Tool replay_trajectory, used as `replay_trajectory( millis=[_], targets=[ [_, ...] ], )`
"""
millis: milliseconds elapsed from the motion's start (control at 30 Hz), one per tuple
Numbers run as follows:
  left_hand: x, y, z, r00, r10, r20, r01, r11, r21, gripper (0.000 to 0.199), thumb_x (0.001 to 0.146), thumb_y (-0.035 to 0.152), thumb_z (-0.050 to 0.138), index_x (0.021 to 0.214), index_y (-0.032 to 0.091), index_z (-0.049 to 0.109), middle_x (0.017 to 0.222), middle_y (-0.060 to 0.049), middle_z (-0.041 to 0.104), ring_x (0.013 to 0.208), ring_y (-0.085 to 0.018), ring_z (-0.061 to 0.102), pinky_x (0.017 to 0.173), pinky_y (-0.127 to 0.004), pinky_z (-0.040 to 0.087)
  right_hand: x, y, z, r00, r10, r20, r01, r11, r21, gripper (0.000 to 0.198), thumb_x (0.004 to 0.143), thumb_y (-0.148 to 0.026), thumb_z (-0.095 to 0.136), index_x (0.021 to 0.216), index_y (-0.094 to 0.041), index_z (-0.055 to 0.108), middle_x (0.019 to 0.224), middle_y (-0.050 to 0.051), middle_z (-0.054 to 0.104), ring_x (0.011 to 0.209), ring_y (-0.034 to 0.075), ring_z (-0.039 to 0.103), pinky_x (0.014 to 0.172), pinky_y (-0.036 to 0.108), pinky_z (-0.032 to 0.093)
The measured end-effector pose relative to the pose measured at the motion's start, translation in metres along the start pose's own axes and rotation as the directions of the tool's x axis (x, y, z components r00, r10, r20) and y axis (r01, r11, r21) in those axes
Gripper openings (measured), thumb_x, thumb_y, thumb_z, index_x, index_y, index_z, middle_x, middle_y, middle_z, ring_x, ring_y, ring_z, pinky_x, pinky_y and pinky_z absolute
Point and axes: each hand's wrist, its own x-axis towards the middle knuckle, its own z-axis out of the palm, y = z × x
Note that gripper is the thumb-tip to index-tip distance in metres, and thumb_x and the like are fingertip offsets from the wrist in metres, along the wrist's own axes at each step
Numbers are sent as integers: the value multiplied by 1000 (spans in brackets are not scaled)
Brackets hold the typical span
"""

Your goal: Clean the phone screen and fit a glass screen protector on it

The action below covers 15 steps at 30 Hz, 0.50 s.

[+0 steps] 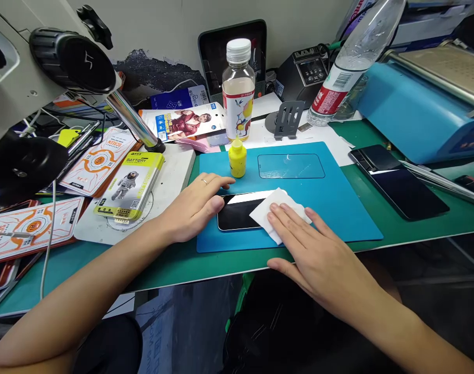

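A phone [239, 214] with a dark screen lies face up on the blue mat [338, 218]. My left hand [196, 208] is at its left end, thumb on or against the edge and fingers stretched out past the upper corner. Under the flattened fingers of my right hand [305, 244], a folded white wipe [268, 210] is pressed onto the right part of the screen, hiding that end. The right thumb stands apart, over the mat's near edge. Behind the phone are a small yellow bottle [237, 160] and a clear screen protector [291, 166] with a dark outline.
Another dark phone [400, 182] lies to the right, beside metal tweezers [443, 182]. A drink bottle [239, 98], a tilted water bottle [346, 72] and a blue machine [408, 109] stand behind. A microscope [77, 59] overhangs the left, above a battery box [130, 184] and screen boxes [100, 161].
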Motion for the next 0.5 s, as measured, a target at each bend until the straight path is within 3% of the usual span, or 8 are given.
replay_trajectory(
  millis=[167,333,500],
  targets=[
    [0,2,-1,1000,-5,-7,5,1000,-6,82,103,73,9,140,16,56,124,-13,66,114,-28,55,102,-44,42,13,-2,9,991,128,30,-128,991,-29,80,107,-58,30,152,6,46,159,29,45,149,40,47,120,63,38],
    [-1,1,1,1000,-9,-18,9,1000,-19,83,102,74,9,141,17,55,124,-13,65,114,-28,55,102,-45,43,53,-23,15,956,283,81,-286,958,22,101,99,-71,38,151,15,41,159,37,39,151,47,40,124,62,33],
    [-1,0,2,998,-26,-54,25,999,-22,87,101,75,6,143,17,54,125,-13,65,114,-28,56,104,-46,43,86,-63,21,965,223,134,-247,949,196,111,94,-79,39,157,13,31,165,34,29,156,43,30,128,54,29]
  ],
)
